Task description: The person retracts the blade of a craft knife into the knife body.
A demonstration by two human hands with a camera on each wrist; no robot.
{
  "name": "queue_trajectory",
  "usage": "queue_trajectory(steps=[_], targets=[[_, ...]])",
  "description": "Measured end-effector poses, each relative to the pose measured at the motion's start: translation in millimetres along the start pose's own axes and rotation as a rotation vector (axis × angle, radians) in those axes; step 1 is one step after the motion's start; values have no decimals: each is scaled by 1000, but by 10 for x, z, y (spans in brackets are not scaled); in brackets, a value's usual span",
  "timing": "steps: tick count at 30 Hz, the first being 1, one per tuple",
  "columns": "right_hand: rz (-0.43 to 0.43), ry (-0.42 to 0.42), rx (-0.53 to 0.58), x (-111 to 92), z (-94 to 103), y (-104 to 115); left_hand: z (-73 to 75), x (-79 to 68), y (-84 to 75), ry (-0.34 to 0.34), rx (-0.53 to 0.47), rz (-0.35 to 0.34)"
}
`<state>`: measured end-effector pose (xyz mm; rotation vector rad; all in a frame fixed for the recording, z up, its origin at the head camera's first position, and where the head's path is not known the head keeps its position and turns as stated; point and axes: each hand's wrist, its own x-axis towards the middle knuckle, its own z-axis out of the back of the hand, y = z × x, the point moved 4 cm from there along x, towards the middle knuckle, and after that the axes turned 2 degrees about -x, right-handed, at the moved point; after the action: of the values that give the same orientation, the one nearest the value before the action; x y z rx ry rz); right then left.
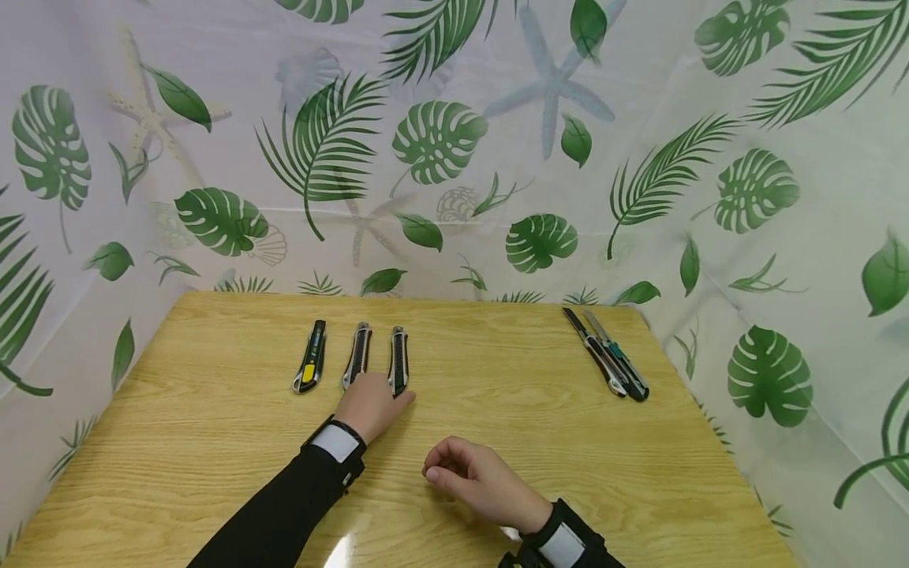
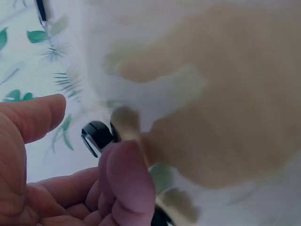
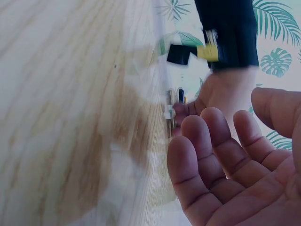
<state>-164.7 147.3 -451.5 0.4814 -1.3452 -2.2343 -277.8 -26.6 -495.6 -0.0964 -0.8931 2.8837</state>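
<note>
My left hand [image 1: 372, 406] is low over the table at the near ends of two utility knives, the middle one [image 1: 359, 349] and the right one [image 1: 399, 355] of a row of three. Its thumb [image 2: 44, 115] stands apart from the loosely bent fingers [image 2: 127, 174] in the left wrist view, and the dark end of a knife [image 2: 97, 135] shows past them. A black utility knife with a yellow slider [image 1: 309, 364] lies left of that hand. Nearer the front, my right hand [image 1: 486, 481] hangs with loosely curled fingers, holding nothing.
At the back right of the wooden table [image 1: 525, 379], two more utility knives lie side by side with blades out, one dark and silver [image 1: 600, 359], one with a teal part [image 1: 621, 359]. A leaf-patterned cloth [image 1: 454, 189] stands behind and along the sides.
</note>
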Motion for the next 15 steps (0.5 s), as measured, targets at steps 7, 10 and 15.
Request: queue_trajectory(steps=[7, 10, 15], targets=[[5, -13, -29, -8, 89, 16, -1, -487, 33, 15, 13, -22], [-7, -29, -38, -1, 208, -50, 17, -636, 17, 26, 22, -66], [25, -125, -171, 30, 634, -355, 93, -789, 8, 13, 7, -128]])
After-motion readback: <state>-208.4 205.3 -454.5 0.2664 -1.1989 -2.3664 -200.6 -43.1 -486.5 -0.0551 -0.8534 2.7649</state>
